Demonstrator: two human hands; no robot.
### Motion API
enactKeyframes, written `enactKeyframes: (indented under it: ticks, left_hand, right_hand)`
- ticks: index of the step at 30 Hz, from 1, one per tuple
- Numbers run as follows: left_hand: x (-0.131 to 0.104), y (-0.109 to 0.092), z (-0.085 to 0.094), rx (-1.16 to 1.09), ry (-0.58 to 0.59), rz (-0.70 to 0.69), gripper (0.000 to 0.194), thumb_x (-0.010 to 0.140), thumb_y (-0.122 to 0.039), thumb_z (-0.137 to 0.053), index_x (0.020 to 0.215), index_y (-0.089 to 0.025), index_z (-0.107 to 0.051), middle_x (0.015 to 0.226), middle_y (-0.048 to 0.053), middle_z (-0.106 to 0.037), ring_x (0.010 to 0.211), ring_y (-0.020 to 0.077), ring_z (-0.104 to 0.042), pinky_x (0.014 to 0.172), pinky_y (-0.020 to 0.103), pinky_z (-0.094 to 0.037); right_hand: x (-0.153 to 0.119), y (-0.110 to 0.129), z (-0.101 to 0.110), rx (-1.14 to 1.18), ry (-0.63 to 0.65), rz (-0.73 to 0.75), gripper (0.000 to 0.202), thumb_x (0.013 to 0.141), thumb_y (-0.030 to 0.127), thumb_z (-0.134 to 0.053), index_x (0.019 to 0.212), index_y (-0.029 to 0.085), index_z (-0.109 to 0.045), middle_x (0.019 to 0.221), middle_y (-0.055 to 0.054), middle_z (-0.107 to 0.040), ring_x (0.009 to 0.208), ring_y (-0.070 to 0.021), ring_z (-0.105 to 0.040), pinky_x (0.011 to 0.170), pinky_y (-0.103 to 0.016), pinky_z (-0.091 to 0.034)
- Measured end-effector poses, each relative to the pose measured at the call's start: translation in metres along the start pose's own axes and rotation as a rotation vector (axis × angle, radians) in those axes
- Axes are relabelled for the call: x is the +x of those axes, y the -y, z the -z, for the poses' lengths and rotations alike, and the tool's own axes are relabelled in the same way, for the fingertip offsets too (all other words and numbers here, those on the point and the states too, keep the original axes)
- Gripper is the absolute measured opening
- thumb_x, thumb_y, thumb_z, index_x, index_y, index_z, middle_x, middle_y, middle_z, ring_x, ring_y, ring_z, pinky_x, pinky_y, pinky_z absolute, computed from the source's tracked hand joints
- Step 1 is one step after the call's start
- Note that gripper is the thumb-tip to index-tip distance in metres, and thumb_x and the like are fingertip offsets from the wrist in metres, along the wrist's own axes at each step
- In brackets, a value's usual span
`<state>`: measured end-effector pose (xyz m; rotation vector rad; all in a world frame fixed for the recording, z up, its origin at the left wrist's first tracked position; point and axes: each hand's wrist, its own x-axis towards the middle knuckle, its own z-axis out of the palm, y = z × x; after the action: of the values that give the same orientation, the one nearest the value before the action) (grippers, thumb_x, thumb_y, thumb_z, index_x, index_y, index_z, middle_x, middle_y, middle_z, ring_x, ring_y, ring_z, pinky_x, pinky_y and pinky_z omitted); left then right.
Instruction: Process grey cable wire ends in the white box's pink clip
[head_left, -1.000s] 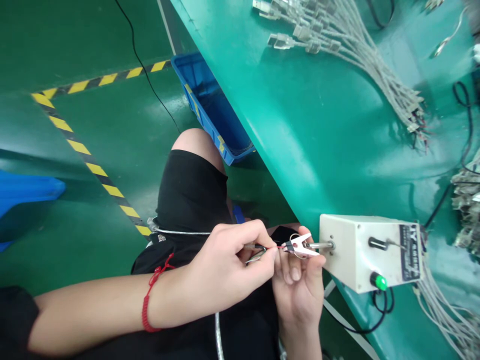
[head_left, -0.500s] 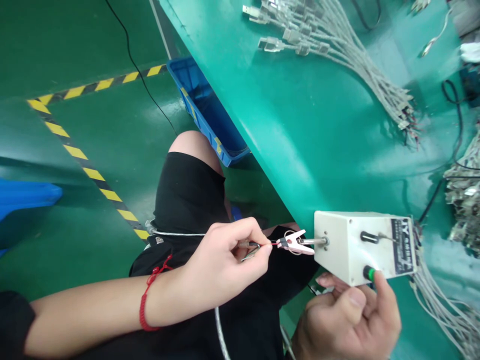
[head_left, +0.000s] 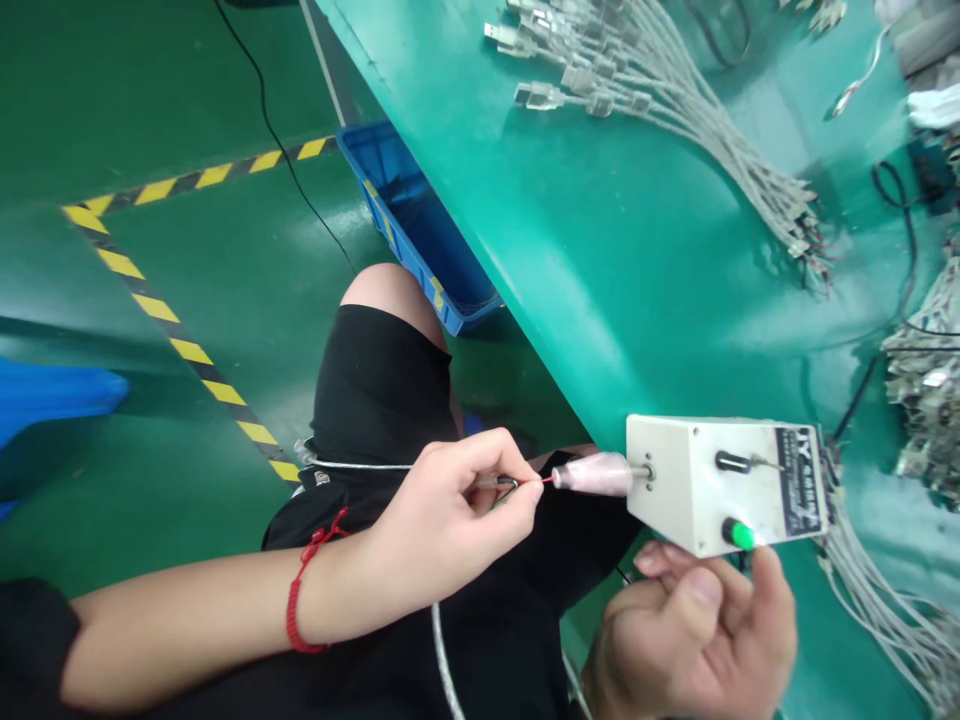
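Observation:
My left hand, with a red cord on its wrist, pinches a cable end whose thin red wire reaches the tip of a pinkish, motion-blurred clip. That clip sits on the metal shaft of a white box-shaped machine at the table edge. Palm up below the machine is my right hand, its index fingertip close beside the green button and its other fingers loosely curled near the lower edge. Nothing is visible in its grasp.
On the green table lies a bundle of clear-grey USB cables. More cables are heaped at the right edge, others behind the machine. A blue bin stands below the table edge, beside my knee.
The clip, earlier showing two distinct pink arms, is now a blurred cone shape. My right index fingertip has come slightly off the green button, which shows more. My left hand keeps its pinch.

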<state>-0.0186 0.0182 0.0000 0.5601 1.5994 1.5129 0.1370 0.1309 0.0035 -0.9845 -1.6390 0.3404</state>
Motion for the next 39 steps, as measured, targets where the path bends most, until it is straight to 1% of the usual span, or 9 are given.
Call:
enactKeyframes:
  ticks: [2,3,6,8,11,18,24,33,39]
  left_hand:
    - [-0.003,0.002,0.002,-0.033,-0.001,0.018,0.015,0.095,-0.023,-0.063,0.082,-0.016,-0.064,0.053,-0.007,-0.044,0.047,0.0062,-0.035,0.048,0.021,-0.028]
    - [-0.005,0.003,0.003,-0.057,-0.002,0.027,0.016,0.096,-0.024,-0.063,0.083,-0.016,-0.064,0.055,-0.007,-0.045,0.048,0.0066,-0.035,0.048,0.021,-0.028]
    - [-0.012,0.004,0.005,-0.129,0.012,0.025,0.017,0.098,-0.027,-0.062,0.084,-0.017,-0.062,0.06,-0.005,-0.052,0.049,0.0075,-0.038,0.047,0.022,-0.029]
    - [-0.017,0.002,0.006,-0.155,0.048,-0.004,0.017,0.098,-0.026,-0.063,0.084,-0.017,-0.061,0.064,-0.002,-0.059,0.05,0.0082,-0.043,0.047,0.022,-0.031]
    - [-0.022,0.0,0.005,-0.148,0.102,-0.056,0.015,0.096,-0.023,-0.064,0.084,-0.016,-0.062,0.068,0.002,-0.065,0.05,0.0095,-0.051,0.046,0.023,-0.033]
    - [-0.026,-0.001,0.001,-0.102,0.115,-0.101,0.014,0.095,-0.021,-0.064,0.083,-0.015,-0.064,0.069,0.003,-0.069,0.053,0.0108,-0.056,0.047,0.022,-0.036]
    - [-0.03,-0.004,0.001,-0.039,0.11,-0.12,0.013,0.094,-0.017,-0.065,0.081,-0.014,-0.067,0.064,0.0,-0.067,0.048,0.007,-0.048,0.044,0.021,-0.033]
    - [-0.035,0.0,-0.003,-0.092,0.164,-0.07,0.011,0.096,-0.021,-0.066,0.089,-0.013,-0.069,0.072,0.005,-0.075,0.05,0.0096,-0.059,0.045,0.02,-0.038]
    - [-0.035,0.0,0.001,-0.297,0.271,-0.063,0.019,0.102,-0.017,-0.053,0.102,-0.011,-0.072,0.089,0.011,-0.079,0.082,0.0206,-0.076,0.073,0.03,-0.059]
  right_hand:
    - [-0.008,0.01,0.008,0.142,0.089,-0.061,0.036,0.091,0.013,-0.067,0.125,0.025,-0.074,0.075,-0.002,-0.066,0.057,-0.0172,-0.057,0.051,-0.036,-0.05]
    - [-0.011,0.014,0.011,0.232,0.208,-0.127,0.031,0.092,0.014,-0.067,0.119,0.026,-0.075,0.076,-0.002,-0.067,0.057,-0.0166,-0.057,0.051,-0.035,-0.049]
    - [-0.019,0.026,0.014,0.41,0.763,-0.51,0.015,0.093,0.018,-0.07,0.105,0.023,-0.077,0.076,-0.002,-0.069,0.061,-0.0153,-0.062,0.051,-0.029,-0.051]
    - [-0.022,0.029,0.009,0.472,0.953,-0.79,0.015,0.093,0.021,-0.073,0.107,0.024,-0.077,0.074,-0.001,-0.07,0.06,-0.0127,-0.063,0.052,-0.025,-0.051]
    - [-0.025,0.03,0.0,0.609,0.873,-0.992,0.012,0.092,0.025,-0.076,0.103,0.028,-0.078,0.067,0.002,-0.068,0.053,-0.0082,-0.059,0.047,-0.017,-0.047]
    - [-0.025,0.035,0.001,0.73,0.816,-1.014,0.004,0.088,0.025,-0.08,0.091,0.027,-0.08,0.058,0.004,-0.06,0.05,-0.0056,-0.053,0.046,-0.013,-0.044]
    - [-0.026,0.035,0.003,0.795,0.794,-1.055,0.002,0.089,0.023,-0.078,0.089,0.025,-0.078,0.063,0.003,-0.061,0.053,-0.0051,-0.052,0.051,-0.014,-0.045]
    - [-0.025,0.037,0.002,0.965,0.832,-1.358,0.008,0.088,0.028,-0.076,0.083,0.023,-0.073,0.054,0.007,-0.049,0.049,-0.0055,-0.038,0.054,-0.016,-0.043]
    - [-0.027,0.033,0.002,0.925,0.826,-1.306,0.009,0.085,0.03,-0.076,0.083,0.023,-0.072,0.053,0.007,-0.043,0.051,-0.0072,-0.038,0.056,-0.017,-0.041]
